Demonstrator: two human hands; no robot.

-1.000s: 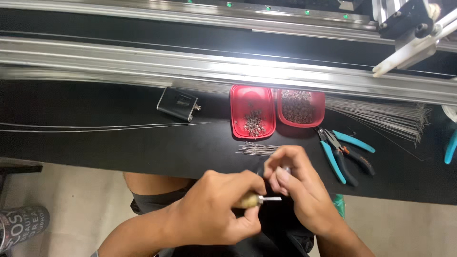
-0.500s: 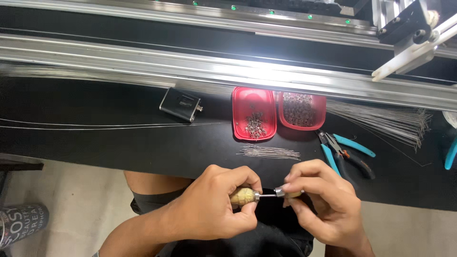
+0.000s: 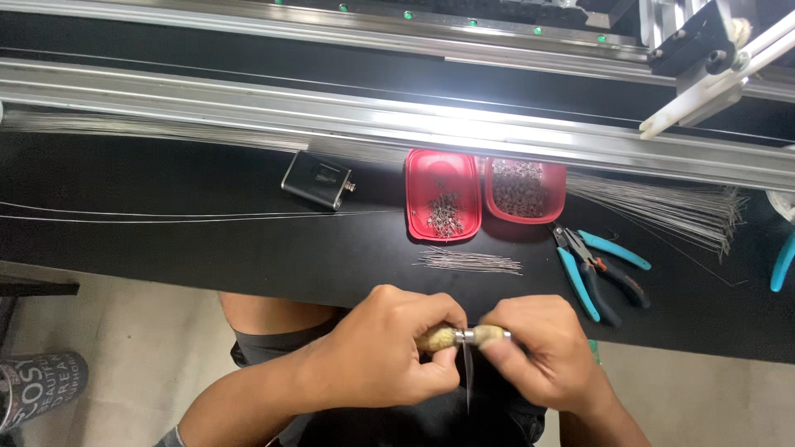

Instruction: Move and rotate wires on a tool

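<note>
My left hand (image 3: 389, 348) and right hand (image 3: 542, 352) both pinch the small cork-handled metal tool (image 3: 464, 336), fingers closed, steadying it just off the black bench (image 3: 207, 248).

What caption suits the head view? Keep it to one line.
Both hands, left hand and right hand, grip a small tool below red trays.

Workshop bench, aluminium machine rail (image 3: 397, 116), pliers (image 3: 592, 269), trays of small parts (image 3: 443, 199)
</note>
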